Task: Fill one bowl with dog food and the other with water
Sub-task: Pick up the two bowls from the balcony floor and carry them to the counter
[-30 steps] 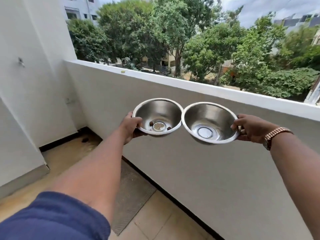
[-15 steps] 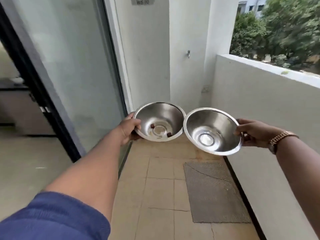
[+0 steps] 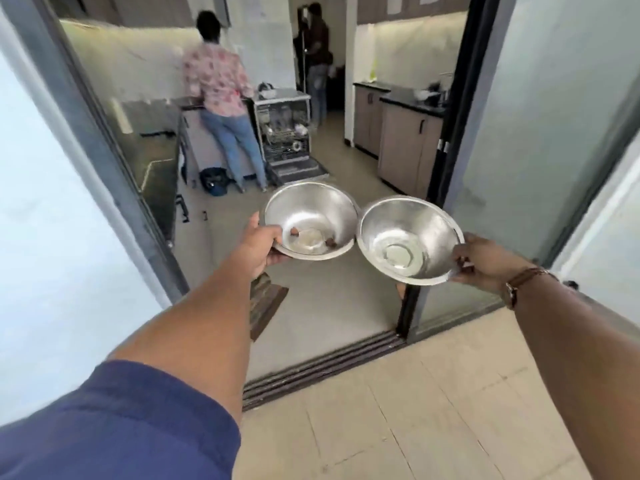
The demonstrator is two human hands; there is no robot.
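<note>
I hold two shiny steel bowls out in front of me, side by side with their rims nearly touching. My left hand (image 3: 258, 245) grips the left bowl (image 3: 311, 211) by its left rim; two or three brown kibble pieces lie at its bottom. My right hand (image 3: 485, 261), with a watch at the wrist, grips the right bowl (image 3: 398, 230) by its right rim. That bowl tilts towards me and looks bare inside.
A sliding-door track (image 3: 322, 368) crosses the floor ahead, between a glass panel (image 3: 533, 116) on the right and a door frame (image 3: 114, 150) on the left. Beyond lies a kitchen with a person (image 3: 221, 98) at an open dishwasher (image 3: 285, 133), a second person (image 3: 317, 53) and cabinets (image 3: 405, 140).
My view has swung left from the balcony wall and trees to the open doorway into the kitchen. Both hands kept their grip on the bowls throughout.
</note>
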